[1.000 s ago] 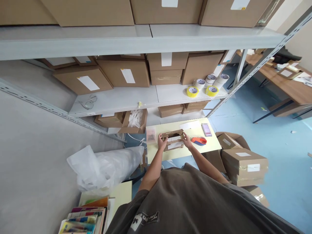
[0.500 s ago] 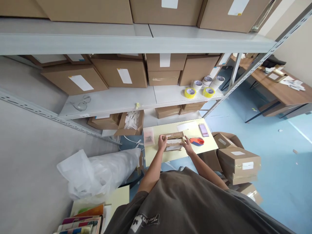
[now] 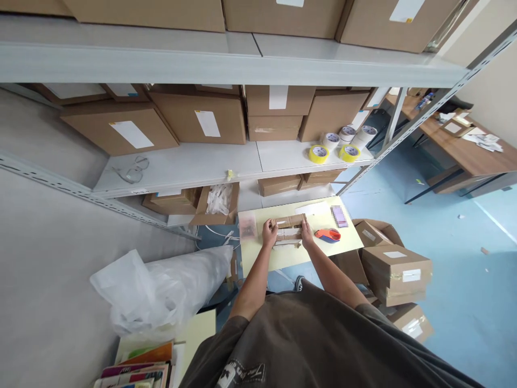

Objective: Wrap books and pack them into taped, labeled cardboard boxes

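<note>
Gripping a cardboard box [image 3: 288, 233] by its ends — left hand [image 3: 269, 235], right hand [image 3: 307, 234].

I'm using left hand [image 3: 270, 234] plus right hand [image 3: 307, 234], two altogether, holding one small carton [image 3: 288, 221]. On pale yellow table [image 3: 258, 258], I'm counting one orange-and-blue tool [image 3: 328, 235], one blurred purple item [image 3: 339, 216], one white sheet [image 3: 314, 208]. On middle shelf [image 3: 194, 161], I'm counting two yellow tape rolls [image 3: 318, 159], at least three white rolls [image 3: 331, 142], one pair of glasses [image 3: 134, 175]. On upper shelf [image 3: 161, 59], at least four large boxes [image 3: 283, 20] are standing.

Box [image 3: 288, 234] between hands [image 3: 270, 234], tape rolls [image 3: 319, 159] on shelf [image 3: 283, 157] beyond
</note>
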`<state>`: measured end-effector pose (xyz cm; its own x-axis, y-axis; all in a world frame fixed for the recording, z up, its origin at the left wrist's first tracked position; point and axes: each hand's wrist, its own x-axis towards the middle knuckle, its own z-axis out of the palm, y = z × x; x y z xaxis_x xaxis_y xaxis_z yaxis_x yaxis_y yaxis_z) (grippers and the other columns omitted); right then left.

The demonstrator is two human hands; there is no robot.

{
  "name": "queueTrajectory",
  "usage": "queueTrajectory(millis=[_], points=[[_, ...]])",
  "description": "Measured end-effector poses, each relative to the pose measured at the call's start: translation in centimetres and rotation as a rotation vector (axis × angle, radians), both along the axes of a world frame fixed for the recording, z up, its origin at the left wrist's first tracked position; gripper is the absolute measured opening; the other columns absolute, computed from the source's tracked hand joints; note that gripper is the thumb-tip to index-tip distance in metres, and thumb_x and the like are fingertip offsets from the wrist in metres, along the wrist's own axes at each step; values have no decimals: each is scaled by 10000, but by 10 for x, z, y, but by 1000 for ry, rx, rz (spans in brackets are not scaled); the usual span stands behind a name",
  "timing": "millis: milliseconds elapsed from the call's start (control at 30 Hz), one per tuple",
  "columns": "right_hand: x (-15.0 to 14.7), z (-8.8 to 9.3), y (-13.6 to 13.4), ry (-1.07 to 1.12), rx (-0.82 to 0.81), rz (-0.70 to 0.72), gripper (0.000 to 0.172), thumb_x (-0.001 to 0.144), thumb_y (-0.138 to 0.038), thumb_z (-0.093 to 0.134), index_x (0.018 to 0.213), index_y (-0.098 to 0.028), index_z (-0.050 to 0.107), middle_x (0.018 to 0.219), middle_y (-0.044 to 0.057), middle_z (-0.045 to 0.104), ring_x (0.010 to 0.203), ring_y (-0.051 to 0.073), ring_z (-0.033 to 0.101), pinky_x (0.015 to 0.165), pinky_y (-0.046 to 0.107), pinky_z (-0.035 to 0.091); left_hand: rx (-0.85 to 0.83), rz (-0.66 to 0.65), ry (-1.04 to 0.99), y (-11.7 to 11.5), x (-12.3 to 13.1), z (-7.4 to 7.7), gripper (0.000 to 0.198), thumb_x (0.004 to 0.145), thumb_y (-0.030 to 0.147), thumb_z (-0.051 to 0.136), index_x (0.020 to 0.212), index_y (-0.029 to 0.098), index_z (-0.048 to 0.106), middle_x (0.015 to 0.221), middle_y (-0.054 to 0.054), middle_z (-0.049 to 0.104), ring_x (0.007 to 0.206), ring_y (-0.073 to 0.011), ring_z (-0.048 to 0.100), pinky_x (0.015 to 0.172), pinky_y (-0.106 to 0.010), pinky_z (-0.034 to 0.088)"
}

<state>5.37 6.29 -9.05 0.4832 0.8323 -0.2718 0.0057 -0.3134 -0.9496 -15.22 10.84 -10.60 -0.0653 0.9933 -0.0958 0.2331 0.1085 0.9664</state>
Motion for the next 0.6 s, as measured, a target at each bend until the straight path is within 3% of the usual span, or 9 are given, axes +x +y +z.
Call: queueTrajectory(millis=[167,300,400,500,600], points=[[-2,-4,-3,32,-79,-50,707,862,-810,539,1212,-214,690,1130,122,771,1101,300,689,942,393,576,-19,10,67,-4,-8,-5,466,872,254,719,1327,222,627,1299,-127,701,1174,-257,690,1039,-394,542],[-5,-19,-34,87,-98,-17,788,849,-710,618,1464,-218,582,1284,148,745,1208,328,671,1013,451,558,-91,42,111,-32,-9,-23,433,901,312,709,1318,221,633,1302,-139,706,1163,-274,695,1039,-420,548],[-7,-27,-50,103,-101,-20,898,856,-668,593,1615,-220,426,1469,159,659,1327,318,621,1107,473,510,-80,53,66,-39,-5,-31,465,957,440,672,1365,221,628,1348,-157,694,1203,-277,692,1060,-420,547],[-2,-26,-51,31,-120,-32,932,851,-629,563,1661,-216,356,1600,158,553,1437,297,541,1188,466,438,-52,-28,6,-32,-3,-31,528,983,477,640,1447,228,607,1461,-161,648,1316,-281,644,1130,-426,508],[6,-21,-47,-89,-129,20,871,847,-587,551,1630,-229,420,1631,138,524,1494,286,481,1226,455,387,-67,-137,-43,-27,-2,-29,598,962,460,680,1507,236,579,1565,-149,581,1453,-294,546,1209,-449,442]])
